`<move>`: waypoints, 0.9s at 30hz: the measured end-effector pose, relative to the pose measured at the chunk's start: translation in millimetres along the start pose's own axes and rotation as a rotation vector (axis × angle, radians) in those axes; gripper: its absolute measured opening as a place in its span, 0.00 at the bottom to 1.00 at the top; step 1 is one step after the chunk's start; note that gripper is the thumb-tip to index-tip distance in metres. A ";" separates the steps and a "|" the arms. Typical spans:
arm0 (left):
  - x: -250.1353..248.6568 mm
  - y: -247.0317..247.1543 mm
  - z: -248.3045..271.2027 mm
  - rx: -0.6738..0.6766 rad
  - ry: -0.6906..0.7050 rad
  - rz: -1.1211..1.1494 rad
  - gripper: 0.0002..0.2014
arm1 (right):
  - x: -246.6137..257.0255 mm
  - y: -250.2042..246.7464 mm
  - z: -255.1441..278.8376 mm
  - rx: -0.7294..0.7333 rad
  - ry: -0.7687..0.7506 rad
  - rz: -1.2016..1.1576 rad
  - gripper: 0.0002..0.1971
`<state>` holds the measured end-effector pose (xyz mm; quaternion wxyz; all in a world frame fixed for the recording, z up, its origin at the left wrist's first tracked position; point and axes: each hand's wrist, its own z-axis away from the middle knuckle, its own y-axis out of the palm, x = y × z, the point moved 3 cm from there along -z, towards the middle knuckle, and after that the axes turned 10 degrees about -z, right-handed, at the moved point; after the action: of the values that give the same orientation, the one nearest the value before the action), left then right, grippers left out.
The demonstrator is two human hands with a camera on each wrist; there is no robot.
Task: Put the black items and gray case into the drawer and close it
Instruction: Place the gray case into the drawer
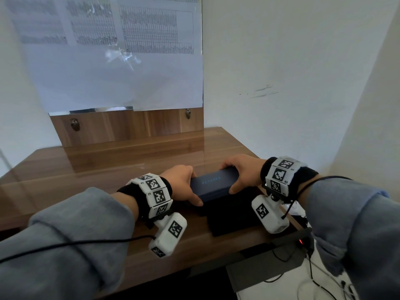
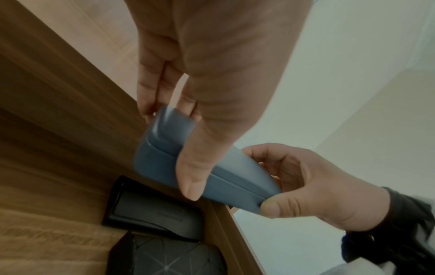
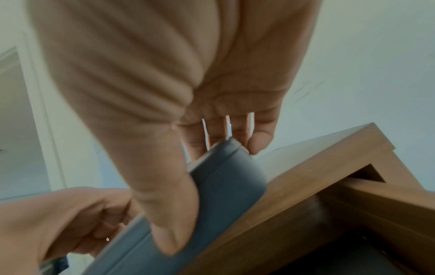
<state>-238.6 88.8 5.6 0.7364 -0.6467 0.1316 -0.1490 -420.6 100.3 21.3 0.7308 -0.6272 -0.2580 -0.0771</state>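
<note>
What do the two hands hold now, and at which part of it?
Both hold the gray case by its ends: the left hand grips the left end, the right hand the right end, thumbs on the near side.

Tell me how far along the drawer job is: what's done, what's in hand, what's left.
Done: black items, a flat black wallet-like case and a black patterned pouch, already lie in the open wooden drawer. In hand: the left hand and right hand grip the long gray-blue case by its ends, above the drawer. Left: lower the case in, then close the drawer.
</note>
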 end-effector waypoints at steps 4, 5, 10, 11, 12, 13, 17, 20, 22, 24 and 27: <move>-4.1 1.9 0.6 0.025 0.029 0.011 0.35 | -0.8 2.1 1.4 0.023 0.017 0.057 0.34; -5.0 2.6 0.5 0.032 0.032 0.015 0.35 | -1.5 2.6 1.7 0.026 0.020 0.066 0.34; -11.5 4.4 0.4 0.085 0.066 0.023 0.35 | -6.7 4.2 6.4 0.075 0.055 0.094 0.34; -13.3 4.9 0.6 0.097 0.076 0.028 0.34 | -7.9 4.8 7.3 0.090 0.060 0.103 0.34; -15.2 5.9 0.6 0.106 0.086 0.028 0.34 | -9.1 5.5 8.2 0.105 0.066 0.109 0.34; -17.1 7.2 0.7 0.114 0.097 0.024 0.33 | -10.3 6.2 9.1 0.119 0.073 0.113 0.34; -25.2 15.6 -0.2 0.159 0.127 0.028 0.33 | -17.1 9.4 12.9 0.195 0.110 0.125 0.35; -31.4 23.1 -2.0 0.213 0.150 0.047 0.32 | -24.4 13.9 15.1 0.288 0.164 0.119 0.35; -35.7 29.5 -4.1 0.261 0.163 0.073 0.31 | -28.7 15.8 15.3 0.327 0.188 0.086 0.34; -41.2 38.6 -7.1 0.315 0.178 0.080 0.29 | -31.6 13.5 14.8 0.301 0.200 0.009 0.32; -50.7 55.8 -11.4 0.382 0.202 0.067 0.28 | -32.4 5.1 11.0 0.215 0.182 -0.066 0.32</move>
<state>-287.0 104.8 -51.1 0.8331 -0.4726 0.1956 -0.2107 -449.1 105.0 2.3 0.8111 -0.5269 -0.2182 -0.1297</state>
